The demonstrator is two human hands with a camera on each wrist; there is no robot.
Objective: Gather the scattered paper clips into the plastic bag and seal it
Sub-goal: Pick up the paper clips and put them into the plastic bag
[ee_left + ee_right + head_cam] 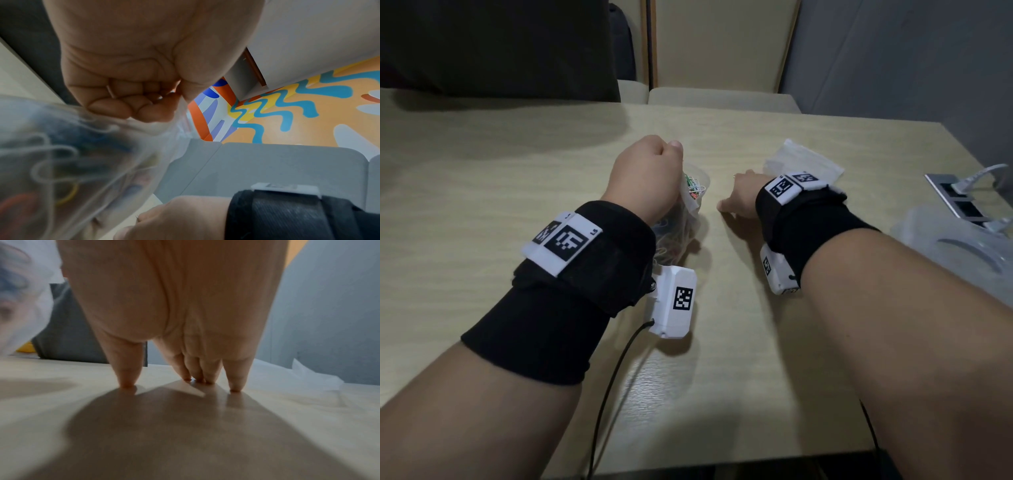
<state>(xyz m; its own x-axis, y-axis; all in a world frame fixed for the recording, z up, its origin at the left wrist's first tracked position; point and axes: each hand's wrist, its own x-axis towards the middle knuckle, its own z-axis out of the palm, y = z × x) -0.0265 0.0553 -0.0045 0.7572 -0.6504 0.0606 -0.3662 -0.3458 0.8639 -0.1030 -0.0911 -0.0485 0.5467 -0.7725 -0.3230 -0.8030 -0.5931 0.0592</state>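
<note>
At frame centre the left hand is fisted around the top of the clear plastic bag of coloured paper clips, while the right hand rests straight fingertips on the table, holding nothing, before crumpled plastic.

Dim, even indoor light; soft shadows on the table; both wrist views blurred, edges stretched

The left hand hides the plastic bag's mouth; the paper clips inside blur in the left wrist view. Beside the bag, the right hand's fingertips hide any clip beneath them.
</note>
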